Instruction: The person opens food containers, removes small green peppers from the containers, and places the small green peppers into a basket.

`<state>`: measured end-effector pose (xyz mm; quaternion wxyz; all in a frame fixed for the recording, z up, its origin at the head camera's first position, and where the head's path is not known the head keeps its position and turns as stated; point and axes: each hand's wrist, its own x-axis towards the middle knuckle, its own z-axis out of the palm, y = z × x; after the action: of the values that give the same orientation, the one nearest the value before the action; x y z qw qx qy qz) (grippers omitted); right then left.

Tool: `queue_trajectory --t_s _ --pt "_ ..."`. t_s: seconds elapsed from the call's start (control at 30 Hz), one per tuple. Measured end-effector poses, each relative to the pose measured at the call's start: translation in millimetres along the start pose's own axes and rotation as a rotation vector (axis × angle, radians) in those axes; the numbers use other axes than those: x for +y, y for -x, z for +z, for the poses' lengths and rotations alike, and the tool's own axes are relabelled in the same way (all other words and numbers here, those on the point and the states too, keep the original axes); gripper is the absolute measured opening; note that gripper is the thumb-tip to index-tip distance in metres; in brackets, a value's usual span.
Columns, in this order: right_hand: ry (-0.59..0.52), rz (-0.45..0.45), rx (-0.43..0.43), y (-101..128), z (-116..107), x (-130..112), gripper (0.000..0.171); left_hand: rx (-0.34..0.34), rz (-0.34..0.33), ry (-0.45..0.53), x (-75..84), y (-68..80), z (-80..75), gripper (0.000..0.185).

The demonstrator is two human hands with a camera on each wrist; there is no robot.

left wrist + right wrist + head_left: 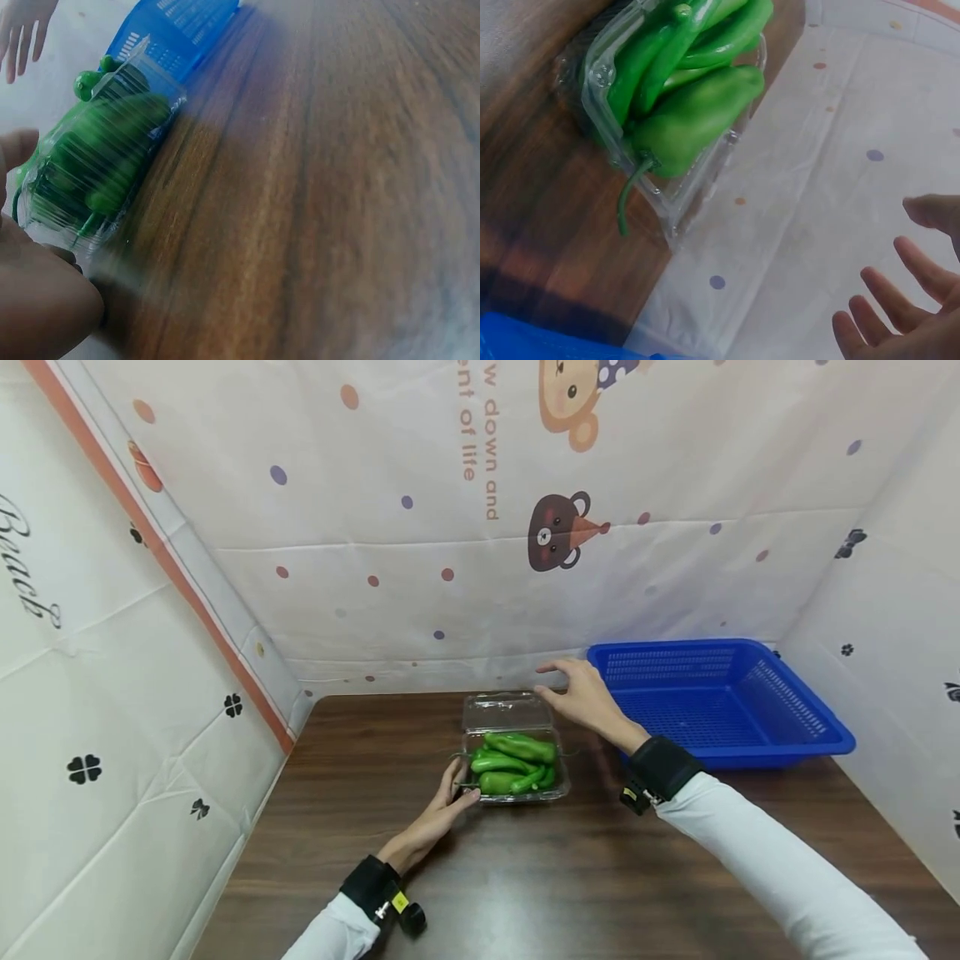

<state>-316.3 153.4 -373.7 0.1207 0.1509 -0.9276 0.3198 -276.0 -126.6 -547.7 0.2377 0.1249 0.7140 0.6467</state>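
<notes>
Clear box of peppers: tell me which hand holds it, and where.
The left hand grips the clear box at its left edge. The right hand hovers open, holding nothing.

Looked like a makeshift recording booth rather than a lived-in room. Enclosed on three sides by white cartoon-print sheets [480, 527] with bears, dots and clovers, creased and hung as walls. Furnished only with a dark wood-grain tabletop [525, 877]. Set with a blue plastic basket [810, 727] and a clear clamshell box of green peppers [516, 760].
</notes>
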Motion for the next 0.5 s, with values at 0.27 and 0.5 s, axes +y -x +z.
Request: queue_trajectory --t_s 0.27,0.5 --pt "0.009 -0.094 -0.110 0.1 17.6 2.5 0.041 -0.008 -0.013 -0.002 1.8 2.4 -0.2 0.090" --pt "0.048 -0.102 -0.256 6.2 46.2 10.4 0.040 0.001 -0.017 0.025 2.5 2.6 -0.8 0.090"
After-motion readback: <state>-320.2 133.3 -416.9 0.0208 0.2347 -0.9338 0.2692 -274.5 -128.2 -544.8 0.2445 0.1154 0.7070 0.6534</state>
